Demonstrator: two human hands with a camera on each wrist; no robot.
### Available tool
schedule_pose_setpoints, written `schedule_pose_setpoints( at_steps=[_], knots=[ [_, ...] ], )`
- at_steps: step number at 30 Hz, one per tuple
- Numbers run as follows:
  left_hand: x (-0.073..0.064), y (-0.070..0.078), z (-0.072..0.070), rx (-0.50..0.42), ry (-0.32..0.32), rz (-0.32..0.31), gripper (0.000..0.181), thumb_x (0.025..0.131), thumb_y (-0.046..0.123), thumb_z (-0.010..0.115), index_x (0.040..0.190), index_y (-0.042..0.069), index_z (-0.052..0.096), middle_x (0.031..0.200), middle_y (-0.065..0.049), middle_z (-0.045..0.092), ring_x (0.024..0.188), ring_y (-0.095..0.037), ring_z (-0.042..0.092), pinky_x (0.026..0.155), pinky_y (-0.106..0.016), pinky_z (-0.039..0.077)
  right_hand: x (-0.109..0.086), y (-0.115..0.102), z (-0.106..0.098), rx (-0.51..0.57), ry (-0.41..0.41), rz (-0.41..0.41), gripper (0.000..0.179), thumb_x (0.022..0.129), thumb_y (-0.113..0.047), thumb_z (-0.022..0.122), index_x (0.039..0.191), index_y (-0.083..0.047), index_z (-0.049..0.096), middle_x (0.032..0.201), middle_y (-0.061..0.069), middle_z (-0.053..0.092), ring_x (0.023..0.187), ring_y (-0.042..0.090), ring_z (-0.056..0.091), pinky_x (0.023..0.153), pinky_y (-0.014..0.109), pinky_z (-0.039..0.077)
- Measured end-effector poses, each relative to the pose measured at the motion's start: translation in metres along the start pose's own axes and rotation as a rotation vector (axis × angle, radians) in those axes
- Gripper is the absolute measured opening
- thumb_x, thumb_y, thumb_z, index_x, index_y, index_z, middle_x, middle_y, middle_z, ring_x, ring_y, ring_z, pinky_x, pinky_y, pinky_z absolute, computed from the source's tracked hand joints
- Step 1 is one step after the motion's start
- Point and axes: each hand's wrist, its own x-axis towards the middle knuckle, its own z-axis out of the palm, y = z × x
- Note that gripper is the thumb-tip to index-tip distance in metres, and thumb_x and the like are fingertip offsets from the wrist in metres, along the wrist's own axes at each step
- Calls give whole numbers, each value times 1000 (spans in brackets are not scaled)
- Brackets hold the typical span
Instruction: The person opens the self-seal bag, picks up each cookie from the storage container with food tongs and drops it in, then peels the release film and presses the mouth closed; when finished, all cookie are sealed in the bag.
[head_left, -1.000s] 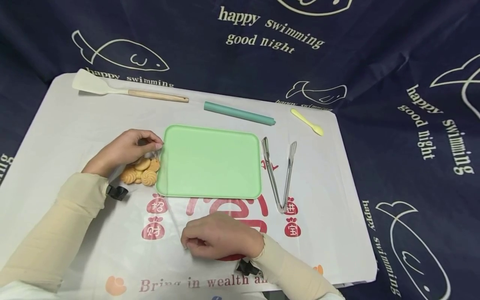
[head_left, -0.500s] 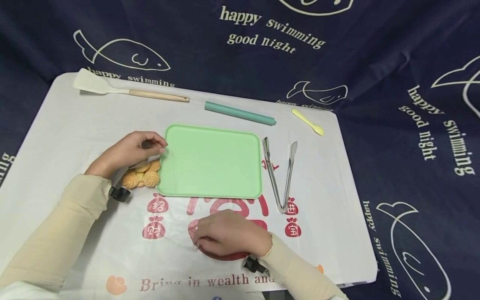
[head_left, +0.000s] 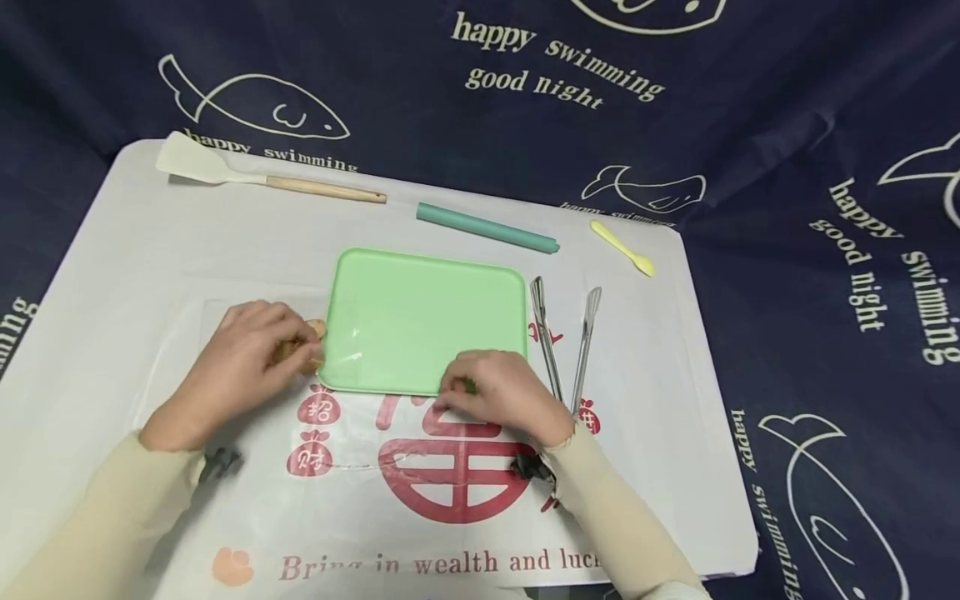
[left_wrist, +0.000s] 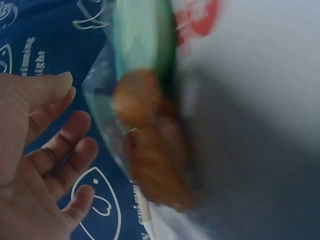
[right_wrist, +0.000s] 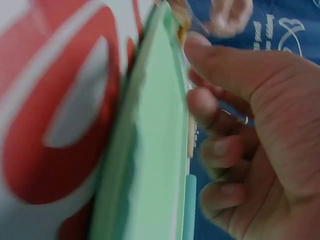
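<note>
In the head view, my left hand (head_left: 247, 354) is over a small heap of golden cookies (head_left: 318, 328), mostly covering them. The left wrist view shows those cookies blurred inside a clear plastic bag (left_wrist: 106, 117), beside my loosely bent fingers, with nothing visibly gripped. Part of the transparent film reaches over the left edge of a pale green tray (head_left: 420, 321). My right hand (head_left: 498, 387) is over the tray's front right edge, fingers loosely curled. Its wrist view shows no object between thumb and fingers.
Metal tongs (head_left: 551, 350) lie spread right of the tray. Along the back are a white spatula with a wooden handle (head_left: 326, 190), a teal tube (head_left: 487, 227) and a yellow spoon (head_left: 622, 248). A white printed cloth covers the table.
My right hand has moved from the front of the table up to the tray's front edge. My left hand has shifted down and left, from the tray's edge onto the cookies.
</note>
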Motion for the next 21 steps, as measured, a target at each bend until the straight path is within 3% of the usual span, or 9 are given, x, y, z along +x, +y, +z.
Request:
schedule_pose_setpoints(
  at_steps=[4, 8, 14, 21],
  knots=[
    [-22, 1, 10, 92, 38, 81, 15, 79, 21, 86, 82, 17, 72, 86, 6, 59, 80, -18, 47, 101, -50, 32, 27, 12, -3, 31, 7, 86, 7, 98, -28, 70, 99, -24, 76, 82, -19, 63, 67, 1, 52, 63, 23, 49],
    [-32, 0, 18, 123, 31, 119, 20, 78, 33, 84, 83, 16, 74, 88, 5, 57, 83, -21, 48, 103, -53, 31, 66, 21, -2, 33, 16, 111, 13, 100, -28, 67, 105, -20, 76, 91, -14, 68, 73, 3, 56, 70, 23, 50],
    [-37, 1, 24, 147, 24, 125, 13, 82, 26, 80, 85, 16, 74, 91, 1, 56, 87, -25, 48, 103, -53, 30, 133, 30, 4, -1, 17, 40, 17, 103, -22, 63, 115, -19, 75, 109, -9, 69, 99, 3, 61, 88, 21, 47],
    [-35, 0, 28, 153, 31, 137, 13, 83, 28, 80, 84, 17, 73, 89, 2, 55, 85, -25, 48, 103, -53, 30, 189, 36, 18, -1, -10, -137, 21, 102, -23, 65, 122, -25, 72, 118, -12, 61, 109, 4, 51, 93, 16, 39]
  ],
)
